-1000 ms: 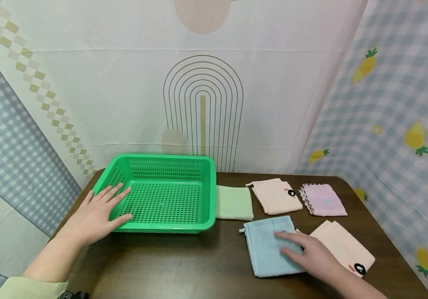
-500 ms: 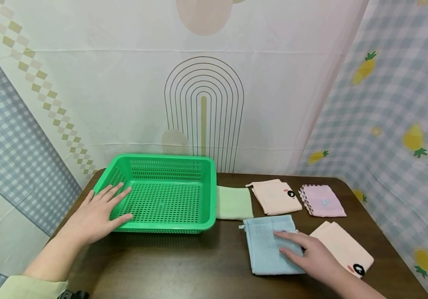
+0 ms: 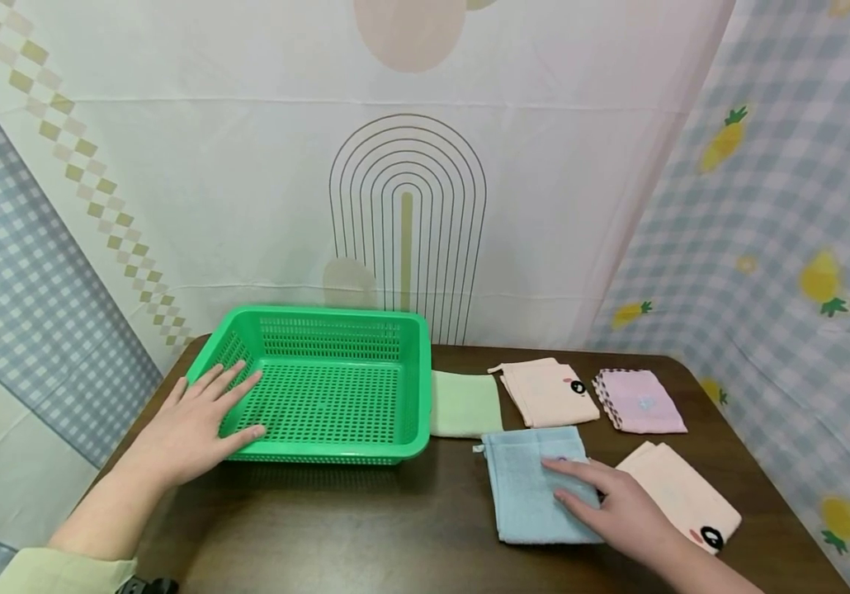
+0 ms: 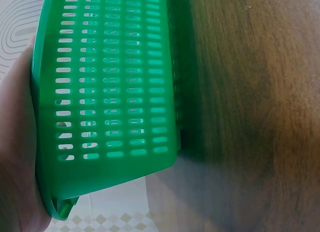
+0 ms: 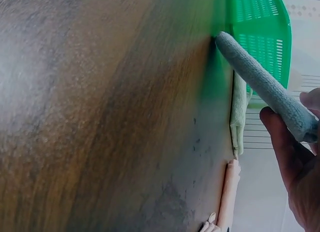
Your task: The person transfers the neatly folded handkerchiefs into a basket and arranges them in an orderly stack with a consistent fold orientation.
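Observation:
A green plastic basket [image 3: 321, 450] with slotted walls stands at the left of the dark table. My left hand [image 3: 198, 425] rests over its left rim with fingers straight and spread; the left wrist view shows that hand against the basket [image 4: 107, 92] rim. My right hand [image 3: 621, 507] grips a folded light-blue towel [image 3: 525, 487] by its right side. In the right wrist view the towel [image 5: 255, 75] appears edge-on and tilted, with fingers [image 5: 275, 127] on either side of its raised end. Whether its low end touches the table is unclear.
A folded green towel [image 3: 465, 404] lies against the basket's right side. Farther right are a cream towel [image 3: 544, 392] with an eye motif, a pink towel [image 3: 644, 404] and another cream towel [image 3: 681, 487] near the right hand. Curtains [image 3: 544, 206] stand behind the wooden table [image 3: 321, 528].
The right hand and the blue towel have shifted very slightly left and away from me. The left hand and basket stay in place.

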{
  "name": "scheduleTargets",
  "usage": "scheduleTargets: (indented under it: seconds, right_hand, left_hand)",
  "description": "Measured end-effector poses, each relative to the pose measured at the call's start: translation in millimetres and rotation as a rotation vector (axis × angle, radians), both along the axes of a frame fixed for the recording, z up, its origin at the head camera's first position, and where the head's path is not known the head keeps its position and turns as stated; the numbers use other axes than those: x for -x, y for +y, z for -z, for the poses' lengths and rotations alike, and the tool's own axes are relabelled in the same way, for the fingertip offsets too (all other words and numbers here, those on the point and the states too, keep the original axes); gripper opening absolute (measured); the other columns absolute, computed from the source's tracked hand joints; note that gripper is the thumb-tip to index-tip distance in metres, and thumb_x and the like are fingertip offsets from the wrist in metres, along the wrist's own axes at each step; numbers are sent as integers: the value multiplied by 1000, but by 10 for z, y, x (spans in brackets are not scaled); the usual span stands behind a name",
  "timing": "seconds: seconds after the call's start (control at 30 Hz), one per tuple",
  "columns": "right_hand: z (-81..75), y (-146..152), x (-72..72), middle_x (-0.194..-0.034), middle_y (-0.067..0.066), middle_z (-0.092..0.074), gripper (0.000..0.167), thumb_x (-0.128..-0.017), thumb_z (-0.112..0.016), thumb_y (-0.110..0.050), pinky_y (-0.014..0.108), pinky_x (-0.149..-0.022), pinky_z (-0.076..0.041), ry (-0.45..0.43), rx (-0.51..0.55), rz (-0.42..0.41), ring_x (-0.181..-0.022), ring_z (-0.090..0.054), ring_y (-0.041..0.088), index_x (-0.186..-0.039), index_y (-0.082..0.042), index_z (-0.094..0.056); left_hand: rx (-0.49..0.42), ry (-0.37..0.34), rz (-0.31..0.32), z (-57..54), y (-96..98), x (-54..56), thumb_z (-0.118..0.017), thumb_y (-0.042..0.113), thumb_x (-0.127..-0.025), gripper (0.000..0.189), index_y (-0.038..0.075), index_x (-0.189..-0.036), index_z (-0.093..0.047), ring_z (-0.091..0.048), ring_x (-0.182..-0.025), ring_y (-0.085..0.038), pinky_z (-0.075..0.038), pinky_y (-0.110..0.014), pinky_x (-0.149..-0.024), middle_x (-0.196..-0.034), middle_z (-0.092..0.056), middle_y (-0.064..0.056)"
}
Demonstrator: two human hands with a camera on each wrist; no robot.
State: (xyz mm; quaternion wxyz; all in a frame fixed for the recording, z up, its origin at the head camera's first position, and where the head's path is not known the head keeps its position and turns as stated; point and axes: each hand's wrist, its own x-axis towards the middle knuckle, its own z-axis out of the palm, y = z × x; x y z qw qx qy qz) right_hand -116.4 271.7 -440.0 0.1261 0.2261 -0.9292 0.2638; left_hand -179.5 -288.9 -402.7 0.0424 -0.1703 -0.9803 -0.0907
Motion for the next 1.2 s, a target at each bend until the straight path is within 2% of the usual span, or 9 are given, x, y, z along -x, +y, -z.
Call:
scheduleTargets:
  seconds: [0.17, 0.77, 1.2]
  right_hand:
    - [-11, -22, -3, -120, -16, -68, 38, -89, -77, -22, 37, -85, -56, 3, -3, 2, -110, -66, 13, -124, -34, -70]
    - [-101, -42, 14, -124, -17, -65, 37, -92, -72, -24, 36, -87, -56, -76, 22, 32, -114, -64, 13, -127, -37, -68]
    - [-155, -84, 54, -124, -17, -65, 37, -95, -70, -21, 33, -86, -55, -36, 47, 10, -115, -63, 10, -128, -37, -67]
  left_hand:
    - [-7, -4, 0, 4, -5, 2, -54, 63, -94, 83, 26, -160, -21, -15, -148, -44, -2, -68, -113, -165, -17, -11]
    - [-6, -11, 4, -4, -1, 5, -52, 65, -94, 83, 26, -160, -22, -15, -147, -45, -3, -70, -113, -165, -17, -11]
    - [-16, 0, 5, -2, -4, 2, -54, 63, -94, 83, 26, -160, -21, -16, -147, -45, -5, -71, -112, -165, -18, -11]
